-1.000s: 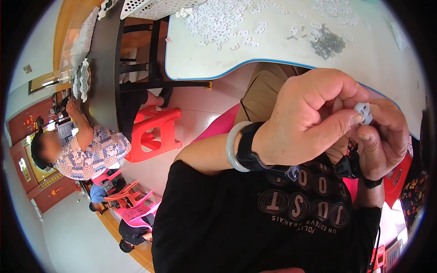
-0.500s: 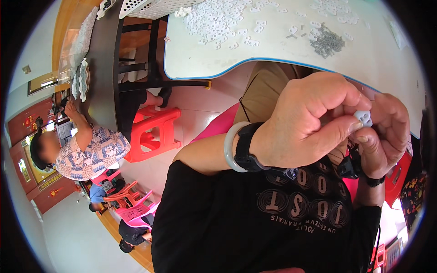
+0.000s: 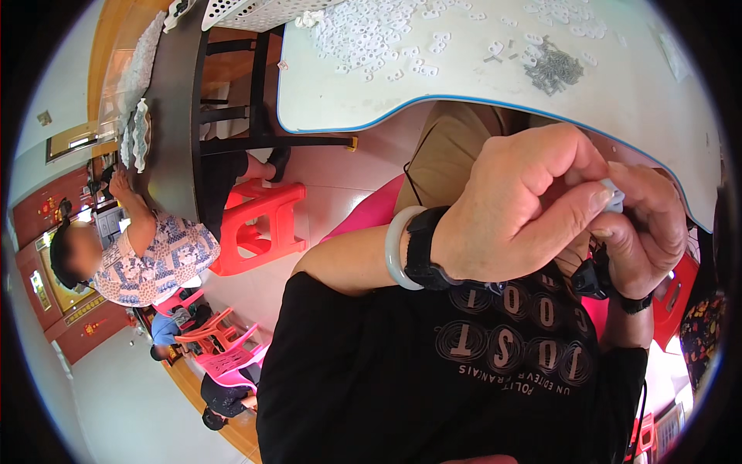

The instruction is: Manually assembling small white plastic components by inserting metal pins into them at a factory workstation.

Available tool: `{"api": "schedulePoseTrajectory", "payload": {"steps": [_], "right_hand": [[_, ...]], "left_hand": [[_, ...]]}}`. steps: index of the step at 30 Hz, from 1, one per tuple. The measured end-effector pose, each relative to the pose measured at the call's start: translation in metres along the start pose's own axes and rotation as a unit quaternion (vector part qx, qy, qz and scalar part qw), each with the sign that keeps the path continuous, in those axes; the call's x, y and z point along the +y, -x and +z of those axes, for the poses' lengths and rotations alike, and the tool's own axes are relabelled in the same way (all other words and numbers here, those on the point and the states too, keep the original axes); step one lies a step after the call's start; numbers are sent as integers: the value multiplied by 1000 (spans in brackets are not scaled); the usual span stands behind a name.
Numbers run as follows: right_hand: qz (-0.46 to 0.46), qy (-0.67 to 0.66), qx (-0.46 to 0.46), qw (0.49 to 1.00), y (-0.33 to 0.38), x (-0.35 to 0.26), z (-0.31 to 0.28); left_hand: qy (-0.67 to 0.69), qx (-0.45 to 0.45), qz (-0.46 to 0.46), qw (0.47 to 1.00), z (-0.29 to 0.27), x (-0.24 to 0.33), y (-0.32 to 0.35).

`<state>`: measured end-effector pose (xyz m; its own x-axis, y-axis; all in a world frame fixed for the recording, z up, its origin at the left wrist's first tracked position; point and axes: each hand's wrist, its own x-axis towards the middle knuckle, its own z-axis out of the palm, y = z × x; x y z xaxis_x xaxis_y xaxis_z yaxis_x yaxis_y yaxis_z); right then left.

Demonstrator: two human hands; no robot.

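Above my lap, just off the table's front edge, a small white plastic piece (image 3: 614,196) sits between my two hands. My left hand (image 3: 525,209), with a pale bangle and a black strap at its wrist, pinches the piece between thumb and bent fingers. From the other side, my right hand (image 3: 649,216) has its fingers curled around it, the thumb just below. Much of the piece is covered by fingers, and I cannot make out whether anything else is held.
On the white table (image 3: 464,81) lie many loose white plastic pieces (image 3: 363,35) and a heap of thin grey metal pins or screws (image 3: 554,68). A red stool (image 3: 263,224) and a dark table (image 3: 174,116) stand left, with a seated person (image 3: 147,255) beside them.
Both hands have drawn slightly closer together, and the white piece has turned so its holed face no longer shows. My right hand has shifted a little to the left.
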<state>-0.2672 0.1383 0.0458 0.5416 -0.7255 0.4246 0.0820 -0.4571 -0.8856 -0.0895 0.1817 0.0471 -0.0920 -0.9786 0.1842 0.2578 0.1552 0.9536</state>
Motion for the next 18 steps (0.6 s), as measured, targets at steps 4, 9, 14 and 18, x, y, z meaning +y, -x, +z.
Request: {"api": "schedulePoseTrajectory", "payload": {"steps": [4,9,14,18], "right_hand": [[-14,12,-2,1000,1,4,3],[-16,4,7,1000,2,5,5],[-48,117,-29,992,-7,-5,1],[-100,183,-30,978,-12,-4,2]], "left_hand": [[-173,-25,106,979,-10,-1,-6],[-193,-25,117,974,-7,-6,-3],[-159,-46,140,976,-8,-9,-6],[-141,-36,149,978,-6,-11,-6]]}}
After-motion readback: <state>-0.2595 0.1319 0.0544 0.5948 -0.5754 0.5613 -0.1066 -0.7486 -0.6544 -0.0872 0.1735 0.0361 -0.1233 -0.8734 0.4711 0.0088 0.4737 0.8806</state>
